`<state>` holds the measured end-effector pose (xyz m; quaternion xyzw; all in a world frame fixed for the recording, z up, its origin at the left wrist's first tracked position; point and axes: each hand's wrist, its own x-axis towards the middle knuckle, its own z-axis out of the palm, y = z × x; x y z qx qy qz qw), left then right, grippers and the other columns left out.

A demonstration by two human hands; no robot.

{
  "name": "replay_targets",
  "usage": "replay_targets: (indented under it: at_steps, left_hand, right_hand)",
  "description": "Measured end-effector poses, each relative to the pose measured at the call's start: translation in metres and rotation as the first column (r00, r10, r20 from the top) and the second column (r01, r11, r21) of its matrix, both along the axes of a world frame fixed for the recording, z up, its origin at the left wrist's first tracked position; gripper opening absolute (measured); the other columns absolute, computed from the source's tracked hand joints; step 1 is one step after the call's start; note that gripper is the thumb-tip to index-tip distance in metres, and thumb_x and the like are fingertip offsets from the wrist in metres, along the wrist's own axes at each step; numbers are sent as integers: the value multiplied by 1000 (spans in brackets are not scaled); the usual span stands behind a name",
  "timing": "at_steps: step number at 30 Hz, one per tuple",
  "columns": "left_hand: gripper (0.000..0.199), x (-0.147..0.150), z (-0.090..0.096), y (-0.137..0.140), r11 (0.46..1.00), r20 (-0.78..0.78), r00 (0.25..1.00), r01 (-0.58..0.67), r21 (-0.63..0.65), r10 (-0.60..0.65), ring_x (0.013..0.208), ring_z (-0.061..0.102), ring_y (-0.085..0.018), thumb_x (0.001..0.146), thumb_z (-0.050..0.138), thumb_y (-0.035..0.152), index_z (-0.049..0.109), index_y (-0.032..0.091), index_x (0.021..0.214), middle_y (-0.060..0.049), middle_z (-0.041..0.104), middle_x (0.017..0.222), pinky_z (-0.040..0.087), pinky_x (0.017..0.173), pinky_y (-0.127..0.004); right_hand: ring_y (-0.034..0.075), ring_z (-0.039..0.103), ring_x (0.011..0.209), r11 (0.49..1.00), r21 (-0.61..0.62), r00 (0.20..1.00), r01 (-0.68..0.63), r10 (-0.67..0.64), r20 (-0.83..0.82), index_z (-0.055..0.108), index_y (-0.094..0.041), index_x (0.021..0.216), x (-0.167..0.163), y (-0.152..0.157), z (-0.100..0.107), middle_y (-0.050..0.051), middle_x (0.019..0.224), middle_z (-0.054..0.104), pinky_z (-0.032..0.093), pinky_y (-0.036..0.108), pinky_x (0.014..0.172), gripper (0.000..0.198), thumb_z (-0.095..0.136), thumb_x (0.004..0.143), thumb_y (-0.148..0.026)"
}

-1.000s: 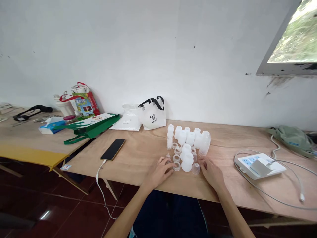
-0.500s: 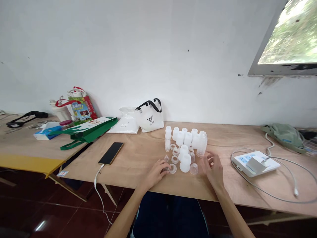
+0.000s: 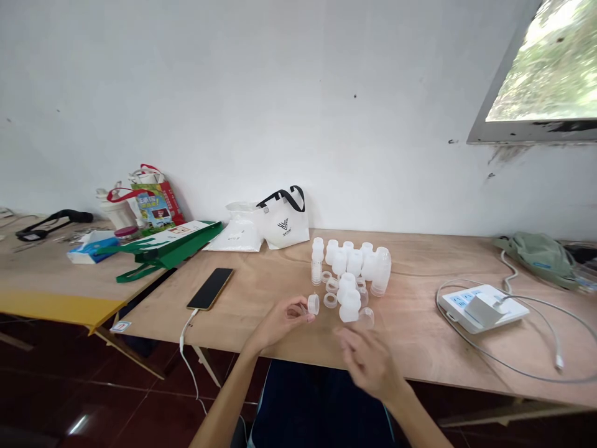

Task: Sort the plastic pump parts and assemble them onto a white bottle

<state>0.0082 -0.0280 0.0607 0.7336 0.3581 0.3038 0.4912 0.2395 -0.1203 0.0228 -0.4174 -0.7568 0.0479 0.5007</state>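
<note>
L hand [image 3: 280, 320] pinches a small clear cap [image 3: 313, 303] just above the bench [image 3: 261, 292], near the cluster of white bottles [image 3: 351, 267]. R hand [image 3: 368, 358] is blurred, fingers loosely spread, holding nothing. Best to keep cap level w/ a light grip.

At the left of centre you see a black phone [image 3: 209, 288] lying flat on the plywood table [image 3: 443, 354], a white cable [image 3: 189, 348] hanging from it. A white tote bag [image 3: 284, 221] stands by the wall; a white power strip [image 3: 480, 306] lies at right.
</note>
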Motion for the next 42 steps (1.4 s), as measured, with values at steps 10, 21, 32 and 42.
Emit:
replay_targets:
  at_steps: [10,21,32,42]
  left_hand:
    - [29,-19,5,1,900,133,948,316,-299,-289,85,61,-16,82,80,41,68,17,92,-2,65,91,53,79,-30]
    - [33,-23,-3,11,850,188,924,381,-364,-334,91,65,-18,80,83,40,70,15,98,-5,67,98,56,80,-33]
    - [32,-34,-11,25,956,258,964,12,-293,67,96,60,-18,82,79,45,68,18,94,-5,65,98,54,92,-35]
    - [39,-15,11,0,967,178,984,52,-249,-7,95,64,-20,82,77,50,79,21,108,-10,55,136,58,80,-34]
  right_hand:
    - [16,63,69,761,-541,881,-358,83,-466,28,-36,155,-59,9,-13,10,129,60,53,27,44,67,59,96,-46]
    - [17,65,79,617,-494,683,-613,100,-724,46,-33,140,-60,29,-21,6,114,62,55,23,42,56,68,90,-49]
    - [16,65,63,743,-569,800,-352,-77,-595,45,-27,99,-63,33,-34,-1,86,63,49,22,37,35,75,82,-35]
    - [12,54,49,727,-565,791,-391,-49,-611,44,-27,102,-60,36,-33,-6,71,60,46,22,35,33,70,85,-37]
